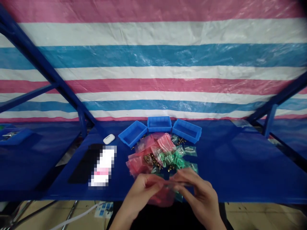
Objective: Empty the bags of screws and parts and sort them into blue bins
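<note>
Near the table's front edge, my left hand [144, 193] pinches the edge of a translucent pink plastic bag [164, 197] between thumb and fingers. The bag hangs down below the fingertips. My right hand [200, 193] closes its thumb and fingers at the same bag's upper edge, slightly smeared by motion. Whether anything is inside the bag, I cannot tell. Just beyond the hands lies a loose heap: pink bags [141, 161], small brass-coloured metal parts [150, 158], green plastic pieces [177, 159] and clear bags [190, 150] with pale pieces in them.
Behind the heap stand three blue bins: left [133, 133], middle [159, 124] and right [187, 131]. A white case [109, 139] and a dark flat object [85, 166] with a blurred-out patch lie left on the blue tabletop [240, 166]. Blue frame bars [45, 67] flank a striped sheet.
</note>
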Tool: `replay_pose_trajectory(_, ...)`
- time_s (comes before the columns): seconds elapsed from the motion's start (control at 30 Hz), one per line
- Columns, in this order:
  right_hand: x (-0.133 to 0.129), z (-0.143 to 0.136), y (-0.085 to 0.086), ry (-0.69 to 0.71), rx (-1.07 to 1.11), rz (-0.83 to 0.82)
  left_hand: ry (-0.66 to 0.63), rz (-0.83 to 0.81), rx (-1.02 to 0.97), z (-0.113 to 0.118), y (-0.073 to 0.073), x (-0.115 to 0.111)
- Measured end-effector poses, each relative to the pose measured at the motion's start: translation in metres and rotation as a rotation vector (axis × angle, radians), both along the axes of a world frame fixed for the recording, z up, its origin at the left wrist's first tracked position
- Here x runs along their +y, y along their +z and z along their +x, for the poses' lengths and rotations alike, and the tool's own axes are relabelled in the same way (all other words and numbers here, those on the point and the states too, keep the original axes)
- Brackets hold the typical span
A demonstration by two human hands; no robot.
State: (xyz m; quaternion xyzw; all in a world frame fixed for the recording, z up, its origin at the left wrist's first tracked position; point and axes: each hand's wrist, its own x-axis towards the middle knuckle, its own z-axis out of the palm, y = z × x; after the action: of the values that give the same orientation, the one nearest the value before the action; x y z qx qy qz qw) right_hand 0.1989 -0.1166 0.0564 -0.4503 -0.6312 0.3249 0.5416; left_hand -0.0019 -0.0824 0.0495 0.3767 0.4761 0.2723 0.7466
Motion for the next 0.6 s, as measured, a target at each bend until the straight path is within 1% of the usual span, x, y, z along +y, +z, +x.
replay_pose_trajectory(0.07, -0.001, 0.001, 0.004, 0.144, -0.081, 0.08, 0.145, 0.01, -0.005, 0.0, -0.005, -0.002)
replay_pose_trajectory(0.13, -0.001, 0.002, 0.004, 0.231, -0.187, 0.093, 0.243, 0.015, -0.027, 0.0, -0.009, -0.003)
replay_pose_trajectory(0.23, -0.003, 0.003, -0.003, 0.239, -0.308, -0.004, 0.29, 0.024, -0.084, -0.001, -0.008, -0.004)
replay_pose_trajectory(0.3, -0.005, 0.001, -0.01, 0.237, -0.29, -0.107, 0.29, 0.078, -0.064, -0.002, -0.001, -0.003)
replay_pose_trajectory(0.37, -0.006, -0.003, -0.018, 0.216, -0.168, -0.197, 0.223, 0.165, -0.007, -0.004, 0.008, -0.001)
replay_pose_trajectory(0.4, -0.007, -0.006, -0.021, 0.189, -0.09, -0.228, 0.157, 0.214, 0.027, -0.005, 0.014, 0.0)
replay_pose_trajectory(0.47, -0.006, -0.01, -0.026, 0.135, 0.05, -0.275, -0.013, 0.311, 0.104, -0.007, 0.024, 0.002)
replay_pose_trajectory(0.53, -0.003, -0.014, -0.026, 0.117, 0.141, -0.333, -0.15, 0.403, 0.168, -0.008, 0.031, 0.005)
replay_pose_trajectory(0.6, 0.0, -0.015, -0.024, 0.135, 0.179, -0.401, -0.182, 0.457, 0.197, -0.009, 0.033, 0.007)
